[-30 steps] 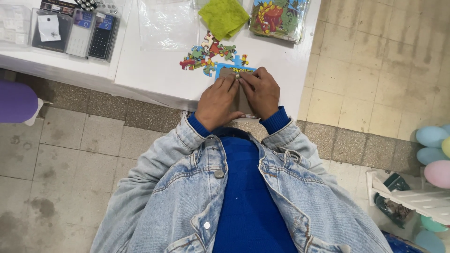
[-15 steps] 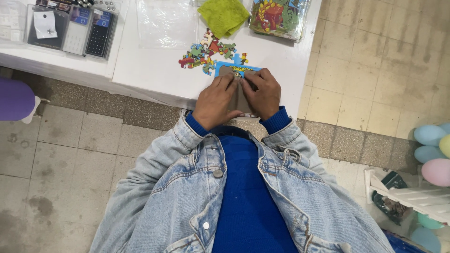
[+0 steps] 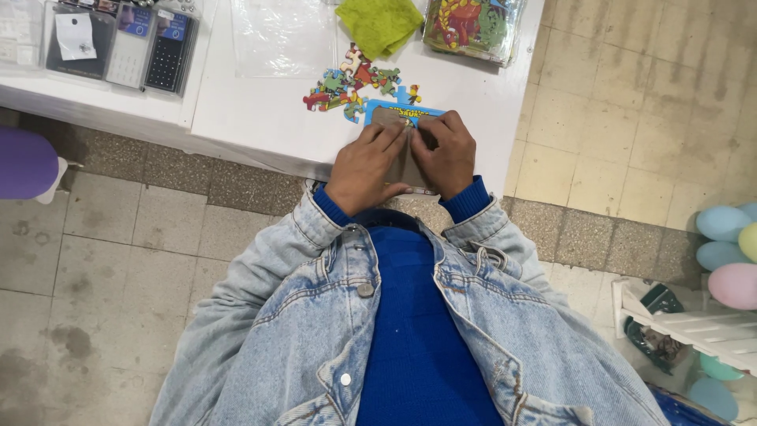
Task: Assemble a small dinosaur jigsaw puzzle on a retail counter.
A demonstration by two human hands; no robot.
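Observation:
My left hand (image 3: 365,166) and my right hand (image 3: 446,151) rest side by side on a brown cardboard backing (image 3: 406,167) at the near edge of the white table (image 3: 260,126). Both press down on the board, with their fingertips meeting at a small puzzle piece near its top. A blue puzzle strip (image 3: 392,108) sits along the board's far edge. Loose colourful puzzle pieces (image 3: 347,83) lie in a cluster just beyond my hands. My denim jacket sleeves with blue cuffs reach up from below.
A green cloth (image 3: 379,24) and a bagged puzzle box with a dinosaur picture (image 3: 471,25) lie at the table's far side. A clear plastic bag (image 3: 277,35) lies left of them. Packaged calculators (image 3: 118,43) sit far left. Pastel balloons (image 3: 729,252) and a purple one (image 3: 25,164) flank the tiled floor.
Both hands stay on the board; the fingers shifted only slightly over the small piece. The camera view moved a little.

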